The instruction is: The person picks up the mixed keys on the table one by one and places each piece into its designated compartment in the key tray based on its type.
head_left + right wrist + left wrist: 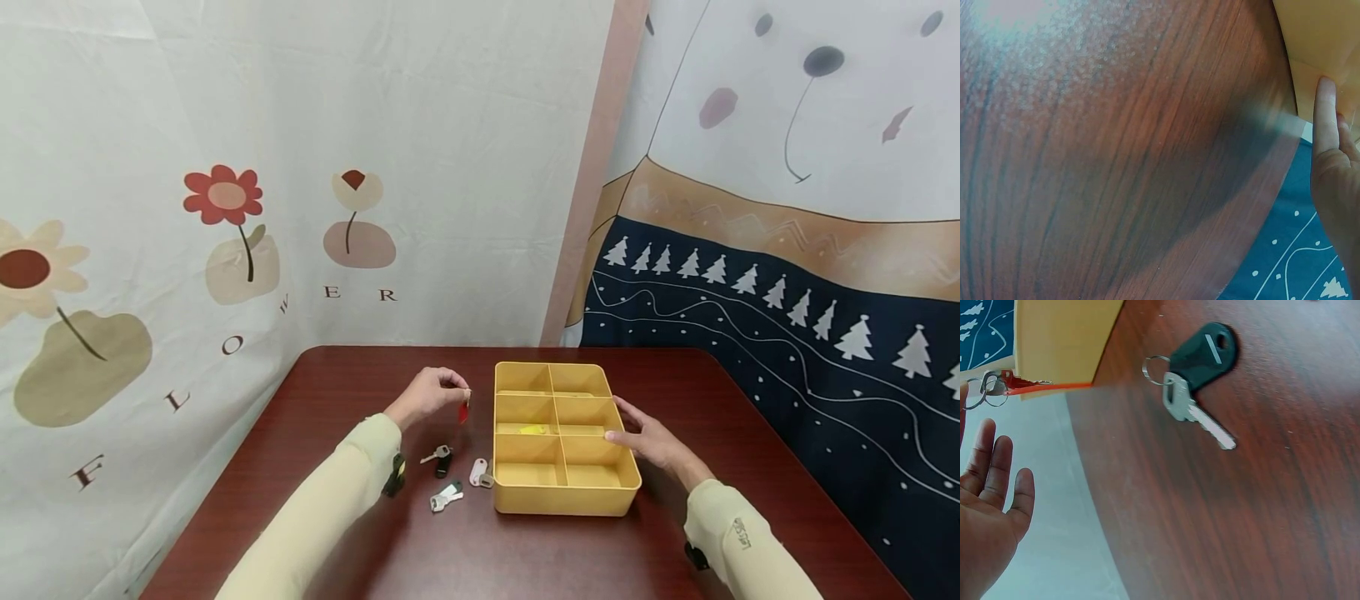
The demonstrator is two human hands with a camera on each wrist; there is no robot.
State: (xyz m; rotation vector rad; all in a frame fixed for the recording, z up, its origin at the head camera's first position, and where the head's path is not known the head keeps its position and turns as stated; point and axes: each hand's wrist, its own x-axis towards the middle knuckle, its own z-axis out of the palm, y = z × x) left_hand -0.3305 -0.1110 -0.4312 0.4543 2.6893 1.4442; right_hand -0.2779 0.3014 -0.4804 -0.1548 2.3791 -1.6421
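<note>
My left hand pinches the ring of a key with a red tag, which hangs above the table left of a yellow divided box. In the left wrist view, the red tag appears edge-on beside its key and the other fingers are spread. The right hand holds the box's right side, thumb over the rim and fingers along the outer wall. A straight finger lies against that wall in the right wrist view. Something small and yellow lies in the left middle compartment.
On the table left of the box lie a key with a black tag, one with a white tag, and one with a green tag. Printed curtains hang behind the table.
</note>
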